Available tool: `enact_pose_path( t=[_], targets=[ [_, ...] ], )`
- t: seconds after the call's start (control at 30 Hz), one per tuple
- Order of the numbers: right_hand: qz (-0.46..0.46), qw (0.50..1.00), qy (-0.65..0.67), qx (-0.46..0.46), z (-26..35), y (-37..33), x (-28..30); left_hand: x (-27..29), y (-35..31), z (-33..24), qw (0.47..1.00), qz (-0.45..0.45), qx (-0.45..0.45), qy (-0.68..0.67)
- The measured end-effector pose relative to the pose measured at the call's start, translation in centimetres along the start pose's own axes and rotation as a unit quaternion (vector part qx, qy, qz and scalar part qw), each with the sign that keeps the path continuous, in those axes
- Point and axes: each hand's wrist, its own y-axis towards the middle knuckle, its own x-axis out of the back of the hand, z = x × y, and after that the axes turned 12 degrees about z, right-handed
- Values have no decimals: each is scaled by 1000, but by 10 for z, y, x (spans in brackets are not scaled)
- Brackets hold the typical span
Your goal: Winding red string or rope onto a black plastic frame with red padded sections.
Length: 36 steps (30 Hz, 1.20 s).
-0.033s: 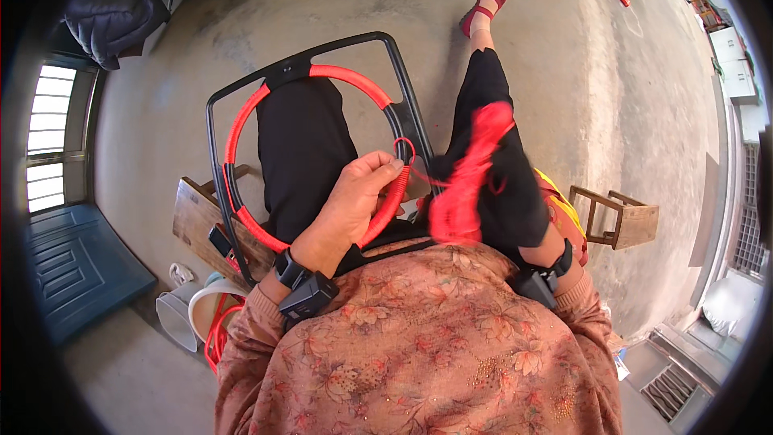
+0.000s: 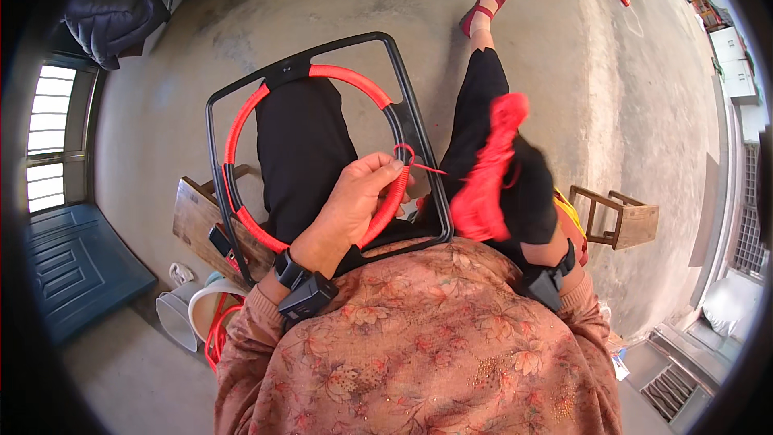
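Note:
Across my lap rests a black frame [image 2: 400, 60] with an inner ring, partly wrapped in red cord [image 2: 348, 76]. My left hand [image 2: 354, 193] is closed on the ring's right side, thumb and fingers pinching the red wrapping. A small loop of cord [image 2: 405, 147] stands up beside the thumb, and a thin strand runs right over the frame's bar. My right hand [image 2: 531, 193], in what looks like a black glove, is closed on a long red bundle of cord [image 2: 487, 185], slightly blurred. The fingers of that hand are mostly hidden behind the bundle.
On the left, a wooden stool [image 2: 197, 217] carries a phone [image 2: 223, 240]. Below it, a white bucket [image 2: 205, 306] has red strands over its rim. Another wooden stool [image 2: 632, 221] stands to the right. My outstretched leg ends in a red shoe [image 2: 487, 4].
My right hand has moved right and slightly up with the red bundle, and the strand by the frame shows more plainly. My left hand and the frame are still.

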Motion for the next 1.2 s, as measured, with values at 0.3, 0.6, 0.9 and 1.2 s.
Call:
enact_pose_path(
  t=[0.3, 0.6, 0.9, 1.2],
  targets=[
    [-45, 859, 508, -35, -25, -38, 60, -1, 1, 6, 997, 50, -39, -43],
    [-212, 822, 528, 32, -15, -31, 51, -3, 5, 4, 997, 21, -46, -64],
    [-100, 912, 385, -96, -12, -96, 63, 0, 6, 0, 997, 30, -43, -60],
    [166, 900, -307, -260, 2, -88, 103, -2, 4, -1, 997, 32, -43, -61]
  ],
)
